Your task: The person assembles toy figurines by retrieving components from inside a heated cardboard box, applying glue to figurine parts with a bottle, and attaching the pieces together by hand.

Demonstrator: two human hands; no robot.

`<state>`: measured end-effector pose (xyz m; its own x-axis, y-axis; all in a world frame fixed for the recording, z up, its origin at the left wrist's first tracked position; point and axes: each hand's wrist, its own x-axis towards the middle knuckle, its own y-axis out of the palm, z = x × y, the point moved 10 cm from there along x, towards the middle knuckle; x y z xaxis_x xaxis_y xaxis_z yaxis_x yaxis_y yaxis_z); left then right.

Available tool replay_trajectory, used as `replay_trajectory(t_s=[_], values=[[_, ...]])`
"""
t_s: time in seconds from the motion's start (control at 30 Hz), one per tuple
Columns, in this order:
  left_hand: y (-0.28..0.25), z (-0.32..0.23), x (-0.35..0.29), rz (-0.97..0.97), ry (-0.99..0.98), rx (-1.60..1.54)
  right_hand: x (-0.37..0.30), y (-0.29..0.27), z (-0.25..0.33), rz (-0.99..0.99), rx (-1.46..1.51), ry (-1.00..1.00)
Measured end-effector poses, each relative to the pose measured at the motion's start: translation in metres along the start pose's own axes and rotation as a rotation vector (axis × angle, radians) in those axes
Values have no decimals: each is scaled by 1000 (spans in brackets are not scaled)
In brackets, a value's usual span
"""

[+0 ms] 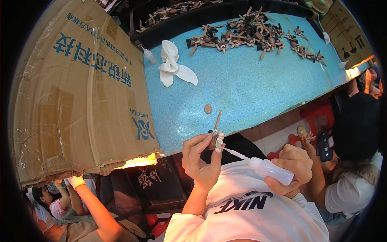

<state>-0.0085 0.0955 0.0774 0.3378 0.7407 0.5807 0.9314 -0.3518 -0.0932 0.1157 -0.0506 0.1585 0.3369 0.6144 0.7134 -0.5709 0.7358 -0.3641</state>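
My left hand [201, 159] pinches a small figurine [217, 140] in brown and cream, with a tan stick [218, 119] pointing up from it. In my right hand [293, 167] is a white squeeze bottle [272, 171] with a long thin nozzle. The bottle lies tilted, and its nozzle tip [225, 149] is at the lower side of the figurine; whether it touches cannot be made out. A small round tan piece [207, 109] lies on the blue tabletop [242, 92] just beyond my left hand.
Many similar figurines [246, 34] are heaped at the far side. A white cloth [173, 64] and another small bottle [149, 55] lie at the far left. Cardboard walls [80, 92] flank the table. A black tray [169, 22] stands behind; co-workers sit on both sides.
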Motion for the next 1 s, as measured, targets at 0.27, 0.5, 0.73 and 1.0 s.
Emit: replay_trajectory(t_s=[0.27, 0.5, 0.73, 1.0], values=[[-3, 4, -2, -5, -68, -59, -5, -3, -7, -50, 102, -4], [-1, 10, -5, 10, -118, -147, -6, -9, -14, -118, 123, 43], [1, 11, -6, 26, -148, -158, -2, -3, -9, -57, 72, 19], [2, 14, -8, 39, -156, -158, -1, -4, -5, -46, 45, -5]])
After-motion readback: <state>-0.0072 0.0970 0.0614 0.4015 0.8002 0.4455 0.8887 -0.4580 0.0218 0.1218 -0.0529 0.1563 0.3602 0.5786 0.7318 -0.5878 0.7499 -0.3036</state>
